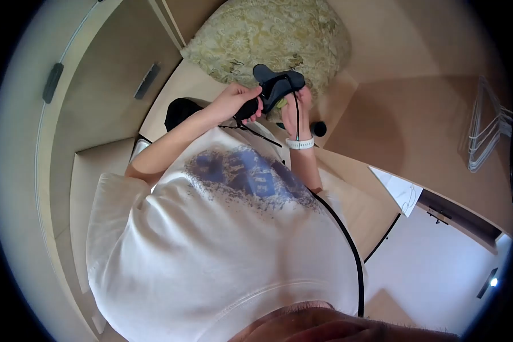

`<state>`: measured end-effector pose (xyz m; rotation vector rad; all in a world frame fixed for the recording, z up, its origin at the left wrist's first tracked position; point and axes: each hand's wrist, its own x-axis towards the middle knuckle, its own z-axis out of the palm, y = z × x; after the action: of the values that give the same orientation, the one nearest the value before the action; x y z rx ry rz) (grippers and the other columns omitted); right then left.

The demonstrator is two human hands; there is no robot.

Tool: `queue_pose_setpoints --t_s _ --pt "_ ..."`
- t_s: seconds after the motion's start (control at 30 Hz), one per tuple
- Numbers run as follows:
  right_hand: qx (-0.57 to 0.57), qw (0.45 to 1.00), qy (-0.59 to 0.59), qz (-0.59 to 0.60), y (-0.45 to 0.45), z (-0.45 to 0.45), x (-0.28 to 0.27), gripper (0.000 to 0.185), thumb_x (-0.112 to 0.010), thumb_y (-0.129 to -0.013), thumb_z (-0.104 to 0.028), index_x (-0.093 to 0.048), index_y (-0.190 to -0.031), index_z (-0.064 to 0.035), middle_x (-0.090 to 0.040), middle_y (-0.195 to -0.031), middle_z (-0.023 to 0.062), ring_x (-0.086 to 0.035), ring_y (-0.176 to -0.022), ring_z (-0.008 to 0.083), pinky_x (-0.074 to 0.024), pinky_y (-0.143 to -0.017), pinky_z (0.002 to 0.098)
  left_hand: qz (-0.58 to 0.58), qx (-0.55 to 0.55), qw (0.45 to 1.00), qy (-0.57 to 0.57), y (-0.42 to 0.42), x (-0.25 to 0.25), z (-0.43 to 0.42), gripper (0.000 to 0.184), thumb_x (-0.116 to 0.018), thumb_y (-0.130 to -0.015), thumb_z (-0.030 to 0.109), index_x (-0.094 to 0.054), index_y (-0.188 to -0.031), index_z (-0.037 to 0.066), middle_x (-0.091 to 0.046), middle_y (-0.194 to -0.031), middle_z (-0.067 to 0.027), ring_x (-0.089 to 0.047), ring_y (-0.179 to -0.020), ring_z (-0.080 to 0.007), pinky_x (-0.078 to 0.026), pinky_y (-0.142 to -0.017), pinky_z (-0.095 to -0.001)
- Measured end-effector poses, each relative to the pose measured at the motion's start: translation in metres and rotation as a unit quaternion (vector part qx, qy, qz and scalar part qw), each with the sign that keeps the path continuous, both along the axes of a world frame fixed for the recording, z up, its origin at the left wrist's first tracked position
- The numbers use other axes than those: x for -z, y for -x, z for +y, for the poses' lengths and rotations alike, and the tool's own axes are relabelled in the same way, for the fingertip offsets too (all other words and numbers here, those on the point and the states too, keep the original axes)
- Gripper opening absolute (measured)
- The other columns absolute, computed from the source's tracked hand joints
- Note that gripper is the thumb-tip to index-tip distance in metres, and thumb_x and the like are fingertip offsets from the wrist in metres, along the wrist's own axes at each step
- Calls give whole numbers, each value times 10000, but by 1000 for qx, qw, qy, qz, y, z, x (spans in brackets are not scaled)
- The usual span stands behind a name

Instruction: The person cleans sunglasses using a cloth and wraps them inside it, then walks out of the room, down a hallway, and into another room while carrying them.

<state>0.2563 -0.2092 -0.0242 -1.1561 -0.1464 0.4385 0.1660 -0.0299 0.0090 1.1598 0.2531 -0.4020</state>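
Note:
My left hand (236,104) is closed around the lower left part of a black object (278,88) with rounded lobes. On its right side, my right hand (297,111) grips the same object from below, its fingertips partly hidden behind it. A thin black cable runs down from the object past the white band (300,143) on my right wrist. Between my hands, a small yellow-green patch shows, too small to make out. Beyond them lies a large yellow-green floral fabric bundle (273,37).
White hangers (484,128) are at the right on a wooden panel (404,119). A cabinet door with a dark handle (147,81) stands at the left. A black item (181,114) and a small black round object (318,129) lie near my hands. A thick black cable (350,245) crosses my shirt.

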Motion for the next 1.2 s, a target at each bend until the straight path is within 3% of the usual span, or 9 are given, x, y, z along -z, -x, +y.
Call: queue_pose_setpoints --t_s 0.13,0.2,0.3,0.37,0.67,0.73,0.87,1.03,1.2 --pt "11 999 22 -34 16 -45 29 246 -553 -896 87 -627 -1114 0 -666 -1056 21 -618 -956 124 -482 -868 273 -4 16 999 -37 4 25 -33 502 -517 -1040 399 -681 -804 -12 -683 -715 -76 -652 -569 -146 -516 -479 -269" --pt "-18 999 -29 35 23 -65 51 247 -534 -885 97 -617 -1097 0 -646 -1074 40 -621 -1012 148 -478 -909 282 28 25 998 -42 17 32 -52 502 -506 -1047 397 -679 -823 -17 -679 -716 -85 -647 -584 -154 -504 -501 -281" --pt "-74 997 15 33 21 -81 68 231 -539 -890 85 -618 -1089 -2 -652 -1057 40 -623 -1008 149 -483 -903 287 30 -8 999 -27 29 32 -60 486 -497 -1052 377 -682 -828 -13 -677 -711 -80 -642 -580 -154 -505 -512 -279" --pt "-104 993 54 -24 16 -87 64 225 -530 -885 95 -625 -1068 5 -658 -1031 34 -617 -999 137 -468 -887 263 41 -30 998 -22 33 24 -67 483 -493 -1052 365 -674 -820 -17 -677 -713 -84 -638 -584 -154 -506 -505 -278" --pt "-156 987 13 -30 3 -79 3 196 -593 -910 73 -653 -1083 4 -676 -1023 13 -617 -945 104 -483 -860 250 28 -57 997 -33 37 10 -88 486 -470 -1060 356 -676 -826 -17 -679 -725 -87 -647 -605 -161 -511 -490 -284" --pt "-204 972 81 -84 0 -82 2 191 -602 -908 63 -651 -1083 3 -675 -1014 11 -616 -940 102 -487 -850 253 22 -39 998 -44 41 20 -89 491 -465 -1061 359 -675 -825 -16 -679 -727 -85 -646 -604 -161 -512 -492 -283" --pt "-189 979 59 -55 10 -84 9 196 -615 -885 56 -657 -1069 4 -671 -991 6 -609 -911 100 -488 -819 252 17 -51 997 -51 47 14 -97 502 -458 -1064 373 -666 -830 -19 -673 -736 -80 -645 -609 -154 -513 -500 -281" --pt "-68 997 22 43 27 -67 17 211 -553 -815 94 -650 -977 1 -665 -937 14 -593 -864 95 -480 -785 254 -18 -92 989 -116 49 4 -102 502 -456 -1069 368 -658 -837 -28 -674 -756 -83 -642 -636 -144 -516 -520 -275" --pt "-54 998 21 -35 35 -65 7 229 -538 -802 113 -648 -961 -8 -672 -915 5 -599 -862 105 -482 -796 264 -54 -169 981 -75 58 0 -103 478 -497 -1063 342 -668 -823 -35 -654 -717 -62 -616 -599 -119 -505 -537 -254"
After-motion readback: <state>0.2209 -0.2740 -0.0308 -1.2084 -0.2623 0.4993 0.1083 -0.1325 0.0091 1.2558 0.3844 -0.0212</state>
